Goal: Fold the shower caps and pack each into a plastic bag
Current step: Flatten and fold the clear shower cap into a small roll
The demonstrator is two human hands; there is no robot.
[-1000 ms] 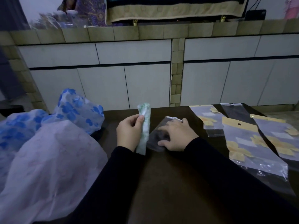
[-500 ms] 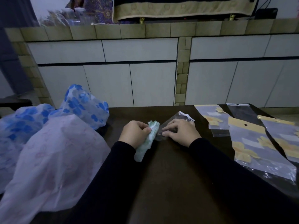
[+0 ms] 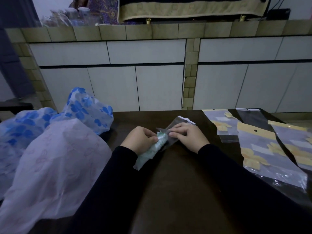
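Nearest, at the tabletop's (image 3: 177,191) left edge, lay a pale pink-patterned shower cap (image 3: 50,166), unfolded; behind it toward the far left corner sat blue-flowered caps (image 3: 84,108), also waiting. Mid-table, the left hand (image 3: 140,141) curled round a folded green-and-white shower cap (image 3: 154,149), its tip just at the mouth of a clear plastic bag (image 3: 175,127) that the right hand (image 3: 187,137) pinched open. Insertion looked barely begun; most of the roll was outside. Along the right edge lay yellow-printed bags (image 3: 263,149); whether filled I could not tell. Much remained, I judged.
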